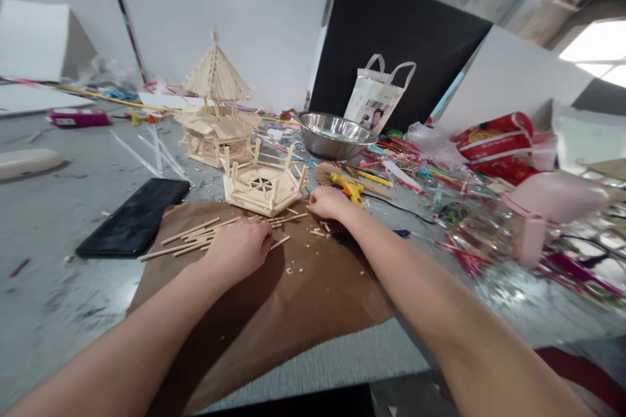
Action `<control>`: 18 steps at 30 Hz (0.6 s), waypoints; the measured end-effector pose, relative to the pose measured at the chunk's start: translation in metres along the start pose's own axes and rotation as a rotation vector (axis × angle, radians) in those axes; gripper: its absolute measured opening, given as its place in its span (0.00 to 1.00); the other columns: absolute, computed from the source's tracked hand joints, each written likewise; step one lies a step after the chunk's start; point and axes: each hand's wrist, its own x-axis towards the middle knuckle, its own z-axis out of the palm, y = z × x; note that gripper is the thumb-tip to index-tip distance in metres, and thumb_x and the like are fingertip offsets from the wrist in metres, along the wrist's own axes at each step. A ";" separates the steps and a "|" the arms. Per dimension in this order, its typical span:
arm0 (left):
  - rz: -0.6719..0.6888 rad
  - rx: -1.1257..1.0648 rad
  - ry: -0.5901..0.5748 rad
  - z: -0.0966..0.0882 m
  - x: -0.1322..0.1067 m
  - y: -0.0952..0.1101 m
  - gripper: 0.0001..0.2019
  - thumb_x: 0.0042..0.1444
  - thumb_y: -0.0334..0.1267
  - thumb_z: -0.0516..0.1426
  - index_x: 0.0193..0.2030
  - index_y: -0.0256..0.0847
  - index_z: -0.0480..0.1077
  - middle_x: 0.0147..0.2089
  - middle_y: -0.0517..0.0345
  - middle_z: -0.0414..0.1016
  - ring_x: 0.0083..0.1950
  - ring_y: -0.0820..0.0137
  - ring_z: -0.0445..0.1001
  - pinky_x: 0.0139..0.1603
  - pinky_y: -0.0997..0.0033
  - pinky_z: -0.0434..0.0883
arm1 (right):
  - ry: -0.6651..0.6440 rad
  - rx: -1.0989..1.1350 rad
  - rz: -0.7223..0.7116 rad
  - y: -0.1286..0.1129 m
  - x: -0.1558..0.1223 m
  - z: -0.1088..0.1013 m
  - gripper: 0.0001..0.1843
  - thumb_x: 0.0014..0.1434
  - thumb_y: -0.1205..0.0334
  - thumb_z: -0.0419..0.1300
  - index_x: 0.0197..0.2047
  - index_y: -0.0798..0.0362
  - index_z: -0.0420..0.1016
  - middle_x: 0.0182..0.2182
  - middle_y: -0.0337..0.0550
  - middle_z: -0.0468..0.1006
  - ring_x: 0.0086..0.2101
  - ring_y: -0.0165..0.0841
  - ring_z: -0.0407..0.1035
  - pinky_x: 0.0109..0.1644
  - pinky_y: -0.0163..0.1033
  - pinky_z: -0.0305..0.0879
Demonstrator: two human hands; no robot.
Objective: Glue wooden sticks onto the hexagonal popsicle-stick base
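Observation:
My left hand (240, 244) rests on a loose bundle of thin wooden sticks (195, 236), its fingers curled down over them. Some stick ends poke out past the fingertips. My right hand (327, 202) is closed in a pinch at the right side of a small hexagonal stick frame (261, 192). What its fingertips hold, if anything, is hidden. The frame has short upright posts and a spoked floor opening. Short cut stick pieces (319, 232) lie just below my right hand. Everything here is on or beside a brown sheet (303, 300).
Behind the frame stands a stick pagoda (218, 75) with a pointed roof. A yellow glue gun (348, 187) lies beyond my right hand. A black phone (134, 218) is at left, a steel bowl (335, 137) at the back, and a pink-lidded jug (533, 221) at right among scattered scraps.

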 end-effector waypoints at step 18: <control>0.043 -0.038 -0.056 0.000 -0.002 0.003 0.15 0.50 0.42 0.43 0.31 0.42 0.68 0.34 0.52 0.71 0.35 0.64 0.68 0.31 0.68 0.61 | 0.038 0.016 -0.121 0.009 -0.016 0.001 0.06 0.49 0.61 0.53 0.29 0.52 0.70 0.32 0.41 0.74 0.34 0.31 0.65 0.33 0.32 0.54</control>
